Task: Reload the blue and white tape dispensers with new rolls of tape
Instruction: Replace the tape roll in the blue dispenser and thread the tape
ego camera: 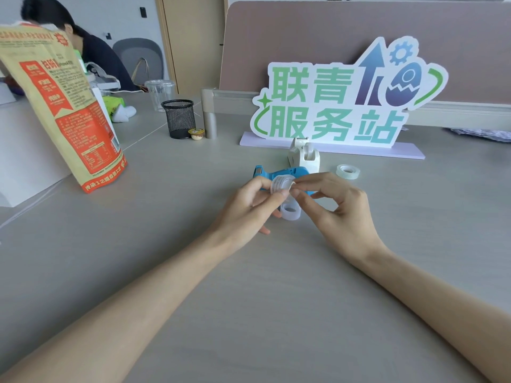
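Observation:
My left hand (250,205) and my right hand (337,208) together pinch a clear roll of tape (280,184) a little above the desk. Directly behind it lies the blue tape dispenser (287,172) on its side, partly hidden by my fingers. The white tape dispenser (304,156) stands upright just beyond it. A second roll of tape (290,212) rests on the desk below my fingertips. A third roll (347,171) lies flat to the right of the white dispenser.
A large standing sign (340,106) on a lilac base runs along the back. A black mesh pen cup (179,118) and a small lidded cup (196,133) sit at back left. An orange and tan bag (63,106) stands at left. A person sits far left.

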Available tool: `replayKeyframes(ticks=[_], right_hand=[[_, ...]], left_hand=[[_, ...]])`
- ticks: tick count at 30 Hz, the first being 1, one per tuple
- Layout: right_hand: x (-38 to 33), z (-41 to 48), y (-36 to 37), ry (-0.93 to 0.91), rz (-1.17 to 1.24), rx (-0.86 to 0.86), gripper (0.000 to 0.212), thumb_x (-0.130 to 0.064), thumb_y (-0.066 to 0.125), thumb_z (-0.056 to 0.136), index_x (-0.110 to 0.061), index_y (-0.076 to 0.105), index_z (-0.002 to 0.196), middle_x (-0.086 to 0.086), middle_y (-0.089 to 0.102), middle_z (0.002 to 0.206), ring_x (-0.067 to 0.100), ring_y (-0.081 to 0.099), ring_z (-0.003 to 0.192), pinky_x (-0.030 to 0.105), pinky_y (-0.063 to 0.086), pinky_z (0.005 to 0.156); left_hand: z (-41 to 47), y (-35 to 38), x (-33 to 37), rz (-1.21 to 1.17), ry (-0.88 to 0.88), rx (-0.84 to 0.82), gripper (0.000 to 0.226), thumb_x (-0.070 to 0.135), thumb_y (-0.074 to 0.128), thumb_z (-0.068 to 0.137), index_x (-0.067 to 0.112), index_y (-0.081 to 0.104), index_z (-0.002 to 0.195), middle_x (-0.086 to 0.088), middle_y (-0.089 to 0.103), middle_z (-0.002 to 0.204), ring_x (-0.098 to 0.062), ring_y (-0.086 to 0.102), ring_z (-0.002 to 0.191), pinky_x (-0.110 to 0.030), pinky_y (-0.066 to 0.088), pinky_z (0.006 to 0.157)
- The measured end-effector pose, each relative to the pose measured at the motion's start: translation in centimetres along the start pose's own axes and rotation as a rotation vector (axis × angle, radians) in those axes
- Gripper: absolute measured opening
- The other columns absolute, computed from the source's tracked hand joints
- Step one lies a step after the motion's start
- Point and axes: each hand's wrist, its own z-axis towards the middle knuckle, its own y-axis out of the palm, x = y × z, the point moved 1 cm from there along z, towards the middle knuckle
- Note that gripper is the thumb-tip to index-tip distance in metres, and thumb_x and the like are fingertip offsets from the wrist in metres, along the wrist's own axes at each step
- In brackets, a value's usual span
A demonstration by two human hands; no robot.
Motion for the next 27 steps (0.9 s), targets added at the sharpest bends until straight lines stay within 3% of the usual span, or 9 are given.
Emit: replayKeyframes(ticks=[6,9,12,16,20,24,27], right_hand=[[-0.1,0.1,0.0,0.108,0.022,-0.006,0.011,-0.019,0.071,0.087,-0.023,0.072,0.097,-0.012,0.071,0.102,0.004,0.065,0.096,0.019,0.052,0.083],[0.1,0.2,0.1,0.177,0.011,-0.124,0.035,-0.026,0.066,0.091,-0.026,0.062,0.126,-0.018,0.063,0.120,-0.004,0.057,0.112,0.011,0.045,0.092],[0.5,0.3,0.4,0.237,0.037,-0.256,0.043,-0.033,0.059,0.094,-0.030,0.054,0.137,-0.017,0.064,0.126,0.000,0.057,0.116,0.017,0.045,0.095],[0.3,0.6,0.3,0.266,0.151,-0.205,0.029,-0.025,0.067,0.089,-0.021,0.068,0.118,-0.007,0.073,0.106,0.004,0.062,0.087,0.024,0.045,0.070],[0.7,0.8,-0.1,0.379,0.367,-0.234,0.026,-0.019,0.074,0.083,-0.013,0.071,0.108,0.006,0.075,0.104,0.026,0.068,0.094,0.036,0.055,0.082],[0.8,1.0,-0.2,0.471,0.497,-0.248,0.016,-0.014,0.073,0.083,-0.008,0.071,0.098,0.001,0.076,0.086,0.007,0.067,0.073,0.012,0.048,0.064],[1.0,1.2,-0.2,0.515,0.511,-0.263,0.021,-0.025,0.072,0.081,-0.012,0.071,0.097,0.002,0.074,0.085,0.009,0.063,0.074,0.018,0.044,0.065]], left_hand=[[0.1,0.1,-0.2,0.045,0.014,0.009,0.007,0.032,0.059,0.092,0.025,0.056,0.090,0.010,0.073,0.090,-0.006,0.067,0.078,-0.035,0.057,0.061],[-0.1,0.2,0.1,0.092,0.040,0.026,0.009,0.029,0.058,0.093,0.020,0.056,0.096,0.007,0.073,0.090,-0.007,0.066,0.075,-0.036,0.058,0.060],[-0.2,0.2,0.2,0.141,0.067,0.045,0.009,0.028,0.056,0.094,0.019,0.056,0.097,0.005,0.073,0.088,-0.013,0.066,0.074,-0.044,0.059,0.063],[-0.4,-0.2,-0.1,0.349,0.187,0.042,0.011,0.036,0.052,0.090,0.026,0.051,0.093,0.009,0.071,0.077,-0.023,0.063,0.073,-0.048,0.053,0.072],[-0.6,-0.3,0.0,0.401,0.201,0.020,0.015,0.038,0.054,0.087,0.028,0.052,0.098,0.013,0.073,0.085,-0.021,0.063,0.076,-0.046,0.052,0.075],[-0.6,-0.2,0.2,0.384,0.185,-0.001,0.033,0.040,0.063,0.081,0.037,0.051,0.112,0.021,0.071,0.098,-0.009,0.062,0.078,-0.041,0.052,0.080],[-0.7,-0.1,0.2,0.358,0.216,0.031,0.046,0.037,0.071,0.080,0.036,0.046,0.119,0.020,0.069,0.100,-0.006,0.060,0.078,-0.038,0.051,0.081]])
